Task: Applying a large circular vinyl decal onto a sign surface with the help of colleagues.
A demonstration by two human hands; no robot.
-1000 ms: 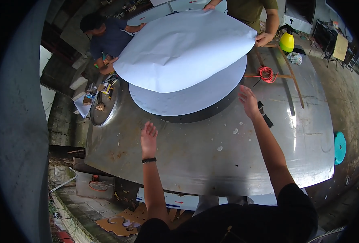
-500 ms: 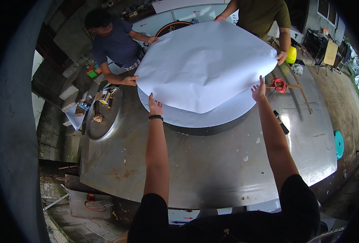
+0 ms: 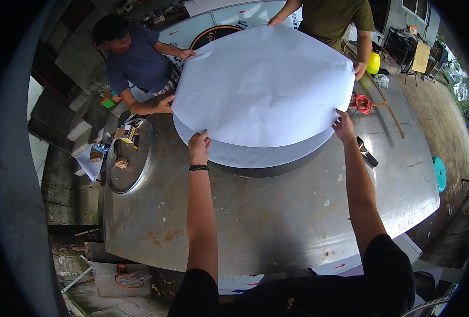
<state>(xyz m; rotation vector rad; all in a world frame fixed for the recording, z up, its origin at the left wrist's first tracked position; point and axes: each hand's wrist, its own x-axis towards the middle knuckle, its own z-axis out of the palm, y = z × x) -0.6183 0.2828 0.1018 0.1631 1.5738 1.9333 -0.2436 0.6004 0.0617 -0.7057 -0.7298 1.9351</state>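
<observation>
A large white sheet (image 3: 266,84) with soft creases is stretched over a round white disc (image 3: 261,156) with a dark side, lying on a metal table. My left hand (image 3: 199,148) pinches the sheet's near left edge, a dark band around the wrist. At the near right edge, my right hand (image 3: 343,127) has its fingers closed on the sheet. Across the table, a person in a dark blue shirt (image 3: 136,66) holds the left side with both hands. Another in an olive shirt (image 3: 335,21) holds the far edge and the right corner.
A metal ring (image 3: 144,169) with small boxes lies on the table's left. On the right are a coiled red cord (image 3: 362,103), wooden sticks (image 3: 393,119) and a black tool (image 3: 369,156). A turquoise round object (image 3: 440,174) stands past the right edge of the metal table (image 3: 276,222).
My fingers have closed on the sheet's near edge, where they were spread beside it before. The sheet's drooping near point has been drawn out flatter. The view has shifted slightly.
</observation>
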